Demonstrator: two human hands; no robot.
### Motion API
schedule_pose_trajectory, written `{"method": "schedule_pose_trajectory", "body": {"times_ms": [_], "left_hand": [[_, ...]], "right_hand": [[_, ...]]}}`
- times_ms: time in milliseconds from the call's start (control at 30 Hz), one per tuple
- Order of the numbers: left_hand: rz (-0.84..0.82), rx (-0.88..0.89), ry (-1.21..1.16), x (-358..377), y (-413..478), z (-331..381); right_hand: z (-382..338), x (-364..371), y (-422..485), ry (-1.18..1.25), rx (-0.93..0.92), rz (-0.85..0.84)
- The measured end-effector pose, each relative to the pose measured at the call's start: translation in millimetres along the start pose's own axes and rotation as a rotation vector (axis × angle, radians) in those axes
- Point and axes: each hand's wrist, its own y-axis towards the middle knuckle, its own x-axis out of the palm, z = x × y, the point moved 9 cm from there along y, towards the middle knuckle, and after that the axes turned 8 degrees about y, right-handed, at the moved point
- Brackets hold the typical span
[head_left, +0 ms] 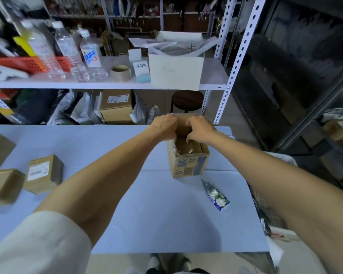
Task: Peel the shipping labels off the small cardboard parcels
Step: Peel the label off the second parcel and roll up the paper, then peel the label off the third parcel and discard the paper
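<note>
**Label removal in progress on the open parcel**

The open parcel [188,161] stands on the blue table [156,214], just right of centre, its top face torn with white scraps clinging. The left hand [163,125] and right hand [201,128] meet at its far edge, fingers curled and pinching the upright flap. Judgement: peel low and slow, bracing the box, or the paper shreds. At nine o'clock a labelled parcel [45,173] waits among others; at five o'clock lies a crumpled wrapper [218,198].
</note>
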Motion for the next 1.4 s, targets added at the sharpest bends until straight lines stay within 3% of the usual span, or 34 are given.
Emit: {"method": "schedule_pose_trajectory", "body": {"times_ms": [233,467,600,1133,1400], "left_hand": [[-0.038,-0.226,-0.122,29,-66,-67],[-0.179,-0.605,-0.176,94,-203,-188],[-0.234,-0.725,-0.184,126,-264,-241],[-0.208,-0.701,-0.228,188,-354,-436],[-0.282,-0.637,-0.273,228,-318,-507]], "right_hand": [[-82,37,21,-0.124,-0.180,-0.139],[-238,144,-7,-0.162,-0.503,-0.335],[-319,199,-37,-0.165,-0.678,-0.416],[-492,303,-21,-0.240,-0.636,-0.413],[-536,356,40,-0.240,-0.621,-0.407]]}}
